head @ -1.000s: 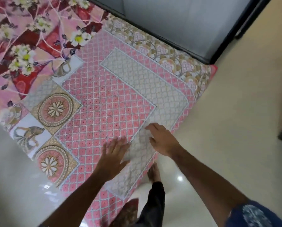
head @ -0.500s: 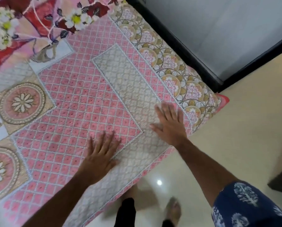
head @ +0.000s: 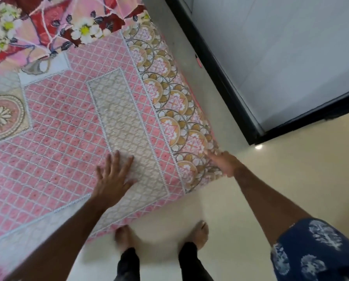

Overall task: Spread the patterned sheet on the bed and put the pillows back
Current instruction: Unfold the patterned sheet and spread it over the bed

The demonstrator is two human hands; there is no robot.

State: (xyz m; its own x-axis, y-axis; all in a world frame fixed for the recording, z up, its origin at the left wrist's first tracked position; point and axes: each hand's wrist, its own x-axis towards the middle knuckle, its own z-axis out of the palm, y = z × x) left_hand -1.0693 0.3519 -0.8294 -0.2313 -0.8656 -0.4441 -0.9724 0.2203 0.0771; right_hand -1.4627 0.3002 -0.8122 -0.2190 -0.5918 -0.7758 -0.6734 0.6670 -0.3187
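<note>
The patterned sheet (head: 68, 122), pink lattice with a grey panel, a scalloped gold border and red floral print at the top left, lies flat over the bed. My left hand (head: 113, 177) presses flat on it with fingers spread, on the grey panel near the front edge. At the sheet's right corner, my right hand (head: 225, 164) is blurred by motion, with its fingers stretched onto the scalloped border. No pillow is in view.
A cream tiled floor (head: 291, 189) runs along the right and front of the bed. A grey panel in a black frame (head: 220, 74) stands close beside the bed's right edge. My bare feet (head: 198, 234) stand on the floor at the bed's front edge.
My right hand has slid right from the grey panel to the sheet's corner border. My left hand has shifted right onto the grey panel. The view has moved toward the bed's right corner.
</note>
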